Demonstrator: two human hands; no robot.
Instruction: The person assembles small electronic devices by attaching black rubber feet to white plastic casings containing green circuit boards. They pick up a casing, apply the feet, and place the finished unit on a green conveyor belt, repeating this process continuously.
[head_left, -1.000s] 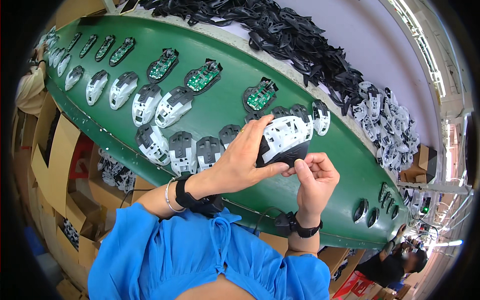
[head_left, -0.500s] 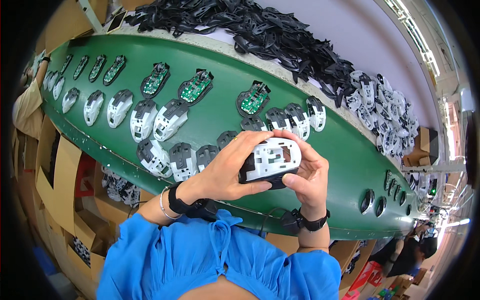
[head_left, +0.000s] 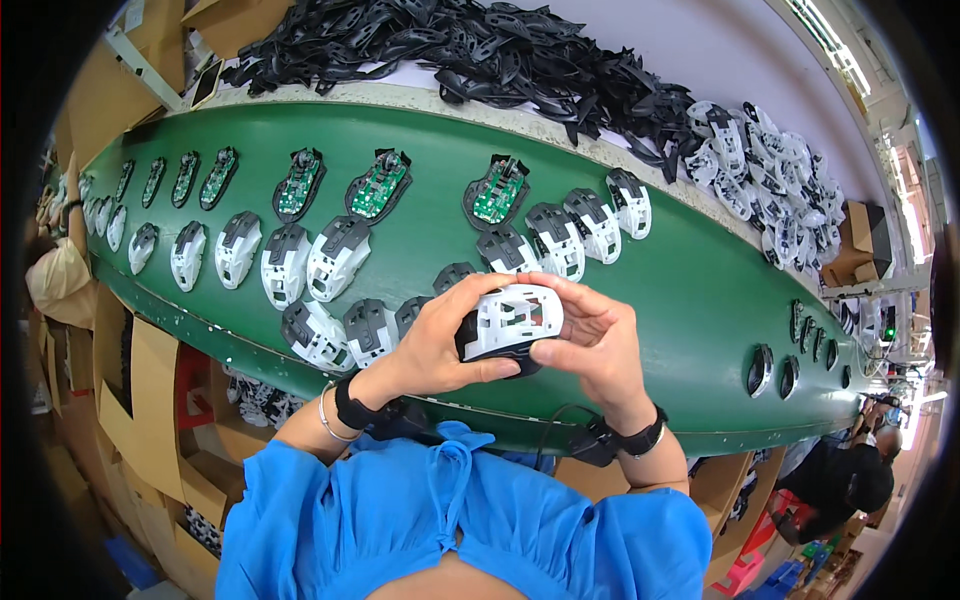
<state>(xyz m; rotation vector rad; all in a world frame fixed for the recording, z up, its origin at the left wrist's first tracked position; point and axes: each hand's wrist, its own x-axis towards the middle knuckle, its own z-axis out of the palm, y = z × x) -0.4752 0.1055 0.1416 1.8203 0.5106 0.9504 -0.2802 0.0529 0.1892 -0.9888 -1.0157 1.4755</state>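
Close in front of my body I hold a computer mouse (head_left: 518,318) with a white, cut-out top shell and a black lower part. Around its dark end, my left hand (head_left: 447,335) is closed with the thumb along the near side. My right hand (head_left: 598,345) grips the white end between thumb and fingers. Beyond them on the green belt lie several grey-and-white mouse shells (head_left: 555,240). A black mouse base (head_left: 497,192) with a green circuit board lies farther out. The mouse's underside is hidden.
Piles of black plastic parts (head_left: 430,50) and white shells (head_left: 770,175) lie on the ledge behind the green belt (head_left: 680,300). More boards (head_left: 380,186) and shells spread leftward. Cardboard boxes (head_left: 140,400) stand below. Another person (head_left: 62,280) is at far left, another (head_left: 850,480) at right.
Both hands and the mouse have shifted slightly left in the picture. My right fingers have loosened a little and moved toward the mouse's end. The view has tilted somewhat.
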